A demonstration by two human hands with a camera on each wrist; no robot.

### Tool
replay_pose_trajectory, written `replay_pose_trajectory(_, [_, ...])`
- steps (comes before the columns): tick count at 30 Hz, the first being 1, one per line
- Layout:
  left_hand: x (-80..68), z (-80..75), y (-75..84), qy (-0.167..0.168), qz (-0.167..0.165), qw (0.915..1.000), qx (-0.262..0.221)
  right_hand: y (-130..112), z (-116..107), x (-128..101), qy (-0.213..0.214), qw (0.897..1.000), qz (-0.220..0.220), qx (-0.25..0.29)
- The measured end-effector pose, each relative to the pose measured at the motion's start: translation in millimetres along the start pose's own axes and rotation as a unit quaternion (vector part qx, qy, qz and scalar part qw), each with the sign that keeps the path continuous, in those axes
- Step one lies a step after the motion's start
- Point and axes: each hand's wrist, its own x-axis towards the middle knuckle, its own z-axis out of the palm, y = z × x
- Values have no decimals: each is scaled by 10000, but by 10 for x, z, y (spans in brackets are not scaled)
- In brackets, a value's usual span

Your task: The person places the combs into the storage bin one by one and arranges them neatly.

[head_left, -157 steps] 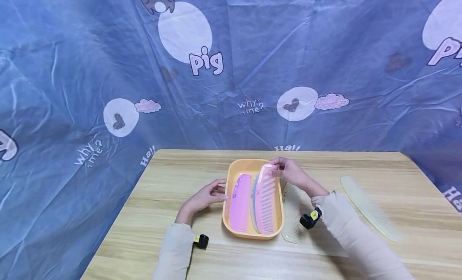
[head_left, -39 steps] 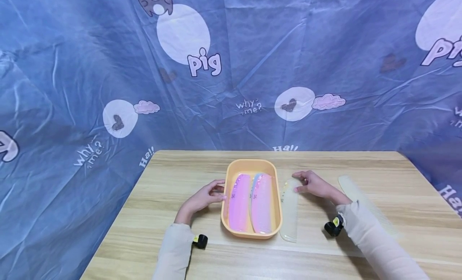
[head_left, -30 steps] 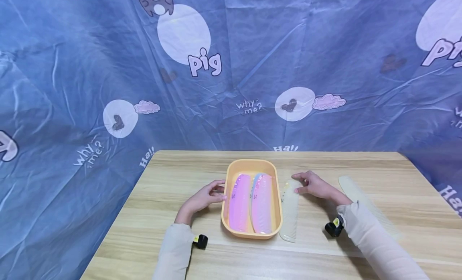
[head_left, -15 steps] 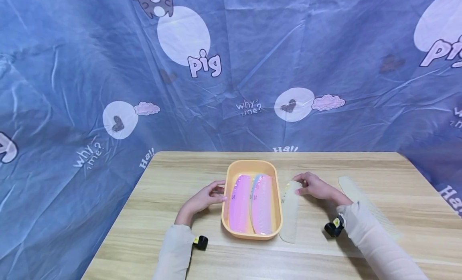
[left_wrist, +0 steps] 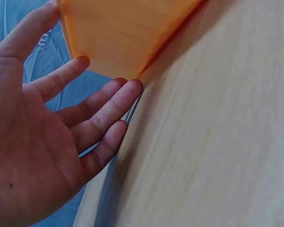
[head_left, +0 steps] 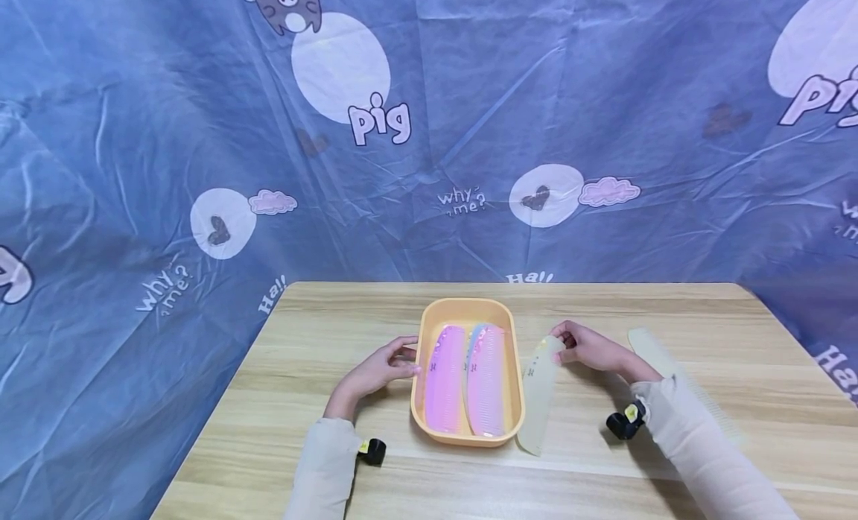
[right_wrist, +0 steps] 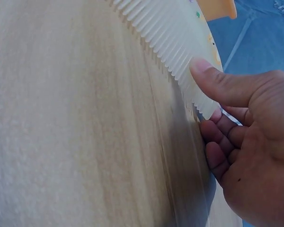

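Observation:
An orange tray (head_left: pixel 467 309) sits mid-table with two pink combs (head_left: pixel 445 377) (head_left: pixel 487 380) lying lengthwise in it; a bluish comb edge shows between them. My right hand (head_left: pixel 585 346) pinches the far end of a pale translucent comb (head_left: pixel 536 397) just right of the tray, thumb on its teeth (right_wrist: pixel 180 71), and that end is tilted up off the table. My left hand (head_left: pixel 382 366) rests against the tray's left wall (left_wrist: pixel 118 38) with relaxed fingers (left_wrist: pixel 90 106).
Another pale comb (head_left: pixel 653 350) lies on the wooden table (head_left: pixel 322 341) to the right, partly hidden behind my right sleeve. A blue printed sheet (head_left: pixel 429 132) hangs behind and around the table. Small black-and-yellow wrist cameras (head_left: pixel 623 423) sit by each forearm.
Earlier my right hand held a pink comb over the tray; that comb now lies inside. The hand moved to the pale comb, gripped it and raised its far end.

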Motion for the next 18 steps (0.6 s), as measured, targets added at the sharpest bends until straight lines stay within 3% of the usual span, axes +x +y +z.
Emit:
replay_pose_trajectory(12, [0,-4,-11,0,-17,10000,-22,56,-34,-132,211,9975,77,672])
replay_pose_trajectory(18, [2,-8,-9,-20,2,10000,3,100,-68,-182,88,9940,183,1072])
